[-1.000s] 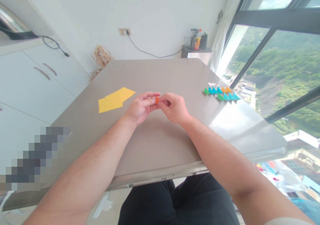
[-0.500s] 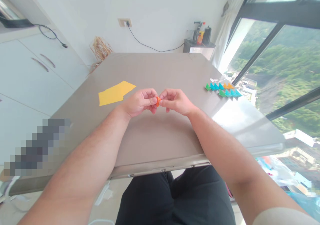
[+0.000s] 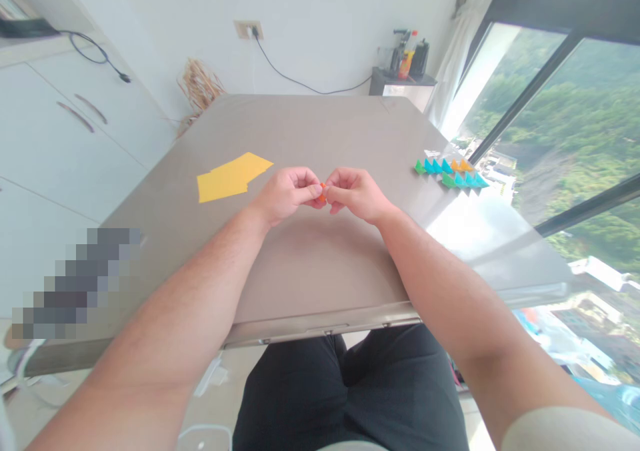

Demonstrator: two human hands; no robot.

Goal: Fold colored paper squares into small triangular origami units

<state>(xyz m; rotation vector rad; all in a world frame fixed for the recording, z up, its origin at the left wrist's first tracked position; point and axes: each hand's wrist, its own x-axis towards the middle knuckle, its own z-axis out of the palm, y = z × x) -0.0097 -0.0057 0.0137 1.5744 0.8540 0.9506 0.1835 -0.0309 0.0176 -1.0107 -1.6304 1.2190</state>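
My left hand [image 3: 287, 194] and my right hand [image 3: 356, 194] meet over the middle of the grey table [image 3: 300, 264]. Both pinch a small folded orange paper piece [image 3: 323, 191] between thumbs and fingertips; most of it is hidden by the fingers. To the left lie yellow paper sheets [image 3: 231, 176] flat on the table. At the right stand two rows of small folded paper triangles [image 3: 451, 173] in green, blue and orange.
A window wall runs along the right side. White cabinets [image 3: 60, 144] stand on the left. A cable runs from a wall socket [image 3: 249, 29] behind the table. A small stand with bottles [image 3: 406, 71] is at the back right. My dark-trousered lap is below the table edge.
The hands have closed tighter around the orange piece, so less of it shows. The view has tilted slightly, shifting the table and its things upward in the picture.
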